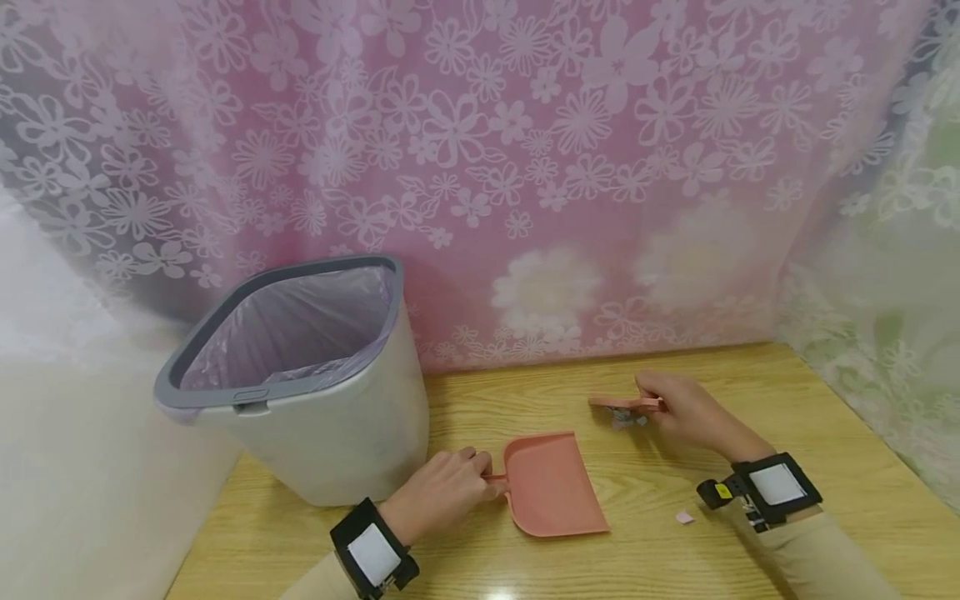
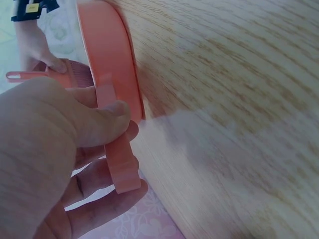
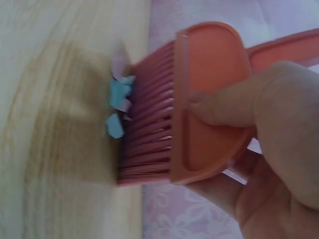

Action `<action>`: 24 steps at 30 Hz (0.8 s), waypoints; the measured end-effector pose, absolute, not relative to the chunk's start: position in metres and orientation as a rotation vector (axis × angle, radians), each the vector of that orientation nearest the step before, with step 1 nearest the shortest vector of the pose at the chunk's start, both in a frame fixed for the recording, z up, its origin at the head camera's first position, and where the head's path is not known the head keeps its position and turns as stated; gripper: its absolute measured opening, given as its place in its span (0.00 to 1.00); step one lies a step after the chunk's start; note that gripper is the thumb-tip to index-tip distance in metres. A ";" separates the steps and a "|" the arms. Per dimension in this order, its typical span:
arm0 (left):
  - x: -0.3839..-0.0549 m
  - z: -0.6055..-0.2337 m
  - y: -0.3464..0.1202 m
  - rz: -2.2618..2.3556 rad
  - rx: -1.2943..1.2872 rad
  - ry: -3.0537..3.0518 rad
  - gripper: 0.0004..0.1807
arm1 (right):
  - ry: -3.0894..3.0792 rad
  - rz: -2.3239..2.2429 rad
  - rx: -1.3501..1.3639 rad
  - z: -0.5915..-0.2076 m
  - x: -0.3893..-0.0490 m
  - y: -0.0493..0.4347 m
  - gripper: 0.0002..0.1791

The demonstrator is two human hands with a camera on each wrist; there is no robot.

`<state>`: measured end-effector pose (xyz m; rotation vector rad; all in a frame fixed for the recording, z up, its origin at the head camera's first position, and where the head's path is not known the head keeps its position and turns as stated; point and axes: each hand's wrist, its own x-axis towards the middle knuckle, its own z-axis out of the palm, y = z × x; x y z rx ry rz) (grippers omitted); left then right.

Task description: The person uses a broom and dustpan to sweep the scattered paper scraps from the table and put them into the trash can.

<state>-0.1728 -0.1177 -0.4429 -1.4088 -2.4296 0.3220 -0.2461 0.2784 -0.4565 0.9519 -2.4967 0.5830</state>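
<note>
A salmon-pink dustpan lies on the table with its wide lip toward the right. My left hand pinches its handle, the thumb on top and the fingers beneath, as the left wrist view shows. To the right and farther back, my right hand holds a small matching brush by its head, thumb flat on one face. Pale blue and pinkish paper scraps lie against the bristle tips. One pinkish scrap sits apart, near the right wrist.
At the left stands a light grey trash bin with a dark grey rim and a purple liner bag. A pink floral curtain hangs behind the wooden table, and a pale, green-patterned one hangs at the right.
</note>
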 end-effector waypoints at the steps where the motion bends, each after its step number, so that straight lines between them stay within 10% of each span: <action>1: -0.173 -0.443 -0.118 0.322 -1.408 -2.431 0.10 | -2.501 0.592 0.977 -0.454 -0.244 0.279 0.25; 24: -0.172 -0.445 -0.120 0.287 -1.412 -2.430 0.11 | -2.455 0.861 1.081 -0.410 -0.202 0.285 0.25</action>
